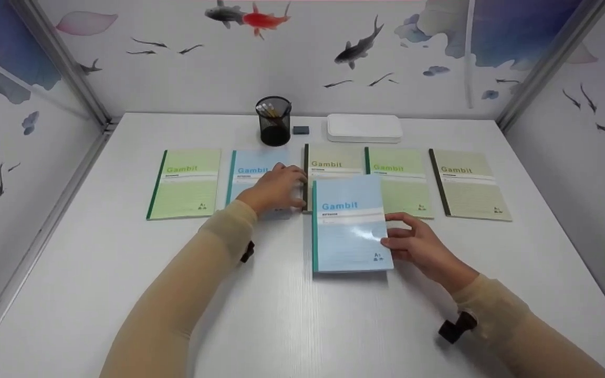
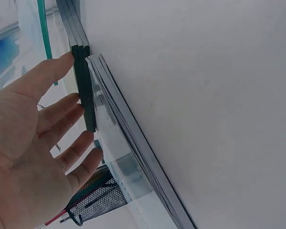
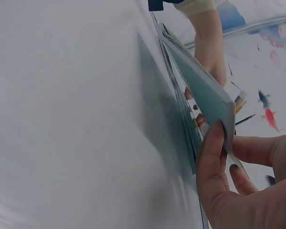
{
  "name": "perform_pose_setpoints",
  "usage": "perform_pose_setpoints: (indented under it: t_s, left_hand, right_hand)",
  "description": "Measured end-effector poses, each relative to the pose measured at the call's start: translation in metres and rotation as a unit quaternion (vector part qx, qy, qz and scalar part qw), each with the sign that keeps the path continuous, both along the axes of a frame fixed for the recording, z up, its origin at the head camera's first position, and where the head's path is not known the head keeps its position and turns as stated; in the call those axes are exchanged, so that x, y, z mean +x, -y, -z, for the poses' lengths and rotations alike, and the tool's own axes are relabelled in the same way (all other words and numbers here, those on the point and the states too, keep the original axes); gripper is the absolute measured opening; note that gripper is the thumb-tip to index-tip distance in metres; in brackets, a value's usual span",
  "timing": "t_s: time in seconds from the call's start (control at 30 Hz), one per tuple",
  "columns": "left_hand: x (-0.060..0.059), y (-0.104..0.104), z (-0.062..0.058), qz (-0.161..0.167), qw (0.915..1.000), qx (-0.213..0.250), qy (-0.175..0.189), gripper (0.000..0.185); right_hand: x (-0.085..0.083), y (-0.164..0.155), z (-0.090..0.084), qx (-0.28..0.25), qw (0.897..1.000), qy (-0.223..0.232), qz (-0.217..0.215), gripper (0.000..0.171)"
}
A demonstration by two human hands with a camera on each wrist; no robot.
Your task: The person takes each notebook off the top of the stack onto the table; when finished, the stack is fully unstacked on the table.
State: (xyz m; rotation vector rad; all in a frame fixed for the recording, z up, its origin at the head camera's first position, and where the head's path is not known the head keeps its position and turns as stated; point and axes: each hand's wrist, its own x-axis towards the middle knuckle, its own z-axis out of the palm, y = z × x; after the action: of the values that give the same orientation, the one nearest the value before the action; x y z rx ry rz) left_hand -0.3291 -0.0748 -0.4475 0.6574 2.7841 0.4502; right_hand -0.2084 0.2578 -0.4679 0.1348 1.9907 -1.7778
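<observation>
My right hand pinches a blue Gambit notebook by its right edge, thumb on the cover and fingers beneath. That notebook is raised and tilted over the table, as its underside in the right wrist view shows, and it overlaps the beige and green notebooks behind. My left hand is at the dark spine side of the middle beige notebook, over part of another blue notebook. In the left wrist view, its extended fingertips meet the dark spines of stacked notebooks.
A green notebook lies at the left of the row; another green notebook and a beige notebook lie right. Behind stand a black mesh pen cup, a dark eraser and a white case. Printed panels enclose the table.
</observation>
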Motion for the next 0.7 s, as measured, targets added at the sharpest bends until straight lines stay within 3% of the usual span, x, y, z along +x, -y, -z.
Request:
perform_pose_setpoints:
  t_s: [0.2,0.47,0.6,0.7]
  left_hand:
    - [0.0,0.0,-0.002,-0.007,0.9999,0.011,0.008,0.063]
    - [0.001,-0.001,-0.001,-0.016,0.9998,0.006,0.009,0.062]
    - [0.002,-0.002,-0.004,-0.009,0.9999,-0.002,0.004,0.062]
    - [0.002,-0.002,-0.006,-0.003,0.9999,-0.01,0.0,0.062]
  right_hand:
    - [0.025,0.006,0.0,-0.003,0.999,0.005,-0.032,0.06]
    - [0.041,0.011,0.003,-0.011,0.998,0.016,-0.066,0.057]
    - [0.046,0.013,0.004,0.023,0.996,0.008,-0.082,0.056]
    - [0.046,0.015,0.003,0.079,0.993,-0.014,-0.091,0.057]
